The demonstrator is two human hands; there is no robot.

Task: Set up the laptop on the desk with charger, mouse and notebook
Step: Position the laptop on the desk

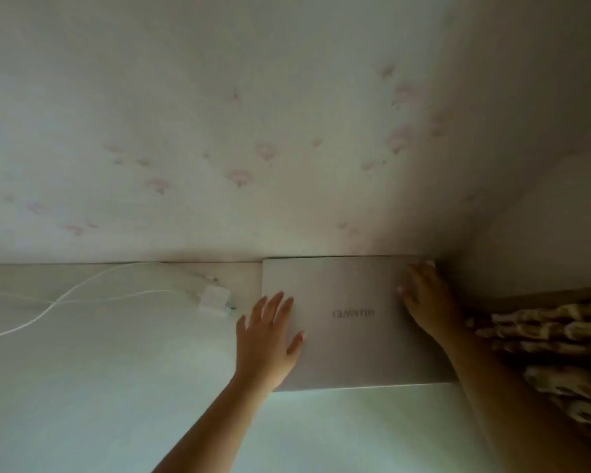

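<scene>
Both bare forearms reach up from the bottom edge of the frame toward the closed, flat, silver-grey metal laptop (352,322), which lies on the pale, smooth desk top (116,387) in the right centre of the frame, its far edge against the wall. The left hand (267,336) lies palm down on the laptop's left edge, fingers straight and spread wide, thumb splayed to the right over the lid. The right hand (423,298) rests flat on the lid near its upper right corner, fingers stretched out and slightly bent toward the far edge; it grips nothing. The lid is matte and rectangular with rounded corners, and bears a brand name printed in darker letters at its middle. Just left of the laptop, near the left hand, sits a small white square plastic charger block (215,300), with thin white cables (65,298) looping off to the left edge of the frame. The wall (219,114) behind is off-white paper with faint pink floral marks. At the lower right hangs a beige and brown patterned fabric (560,353).
</scene>
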